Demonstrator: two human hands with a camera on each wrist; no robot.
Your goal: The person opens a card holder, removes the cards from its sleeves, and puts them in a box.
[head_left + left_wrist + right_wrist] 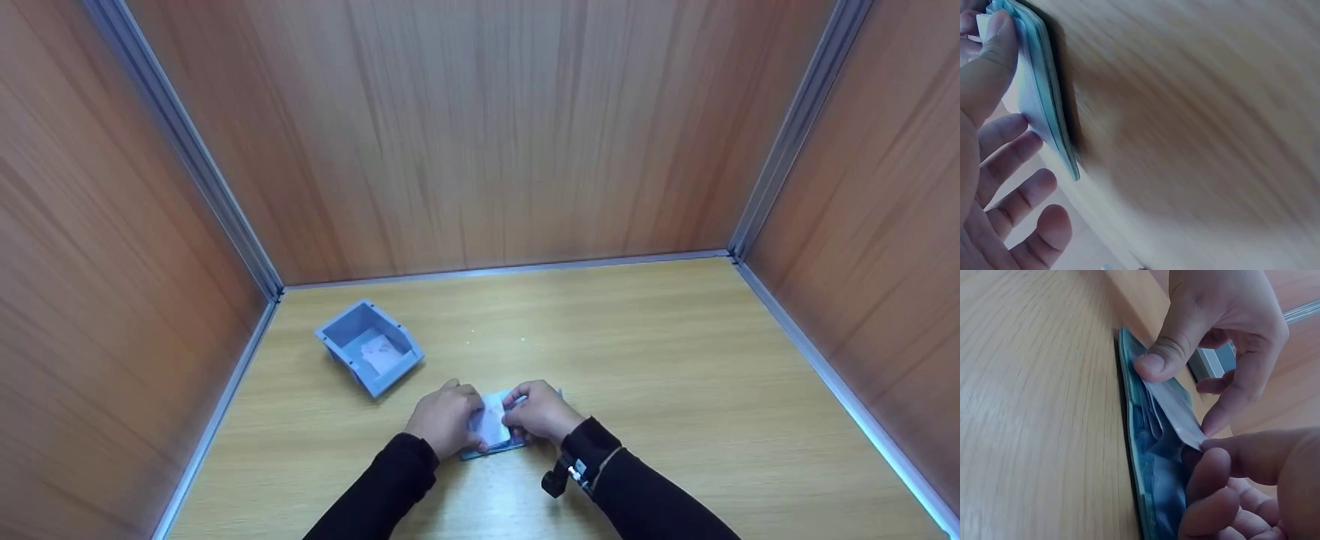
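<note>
While both hands meet at the near middle of the wooden table [675, 352], the left hand [444, 417] pinches the far edge of a thin white sheet [1176, 416] and the right hand [541, 411] pinches its near corner, over a flat blue-green packet [1154, 489]. A blue bin [369, 348] sits far left, apart; open tabletop spreads right.
</note>
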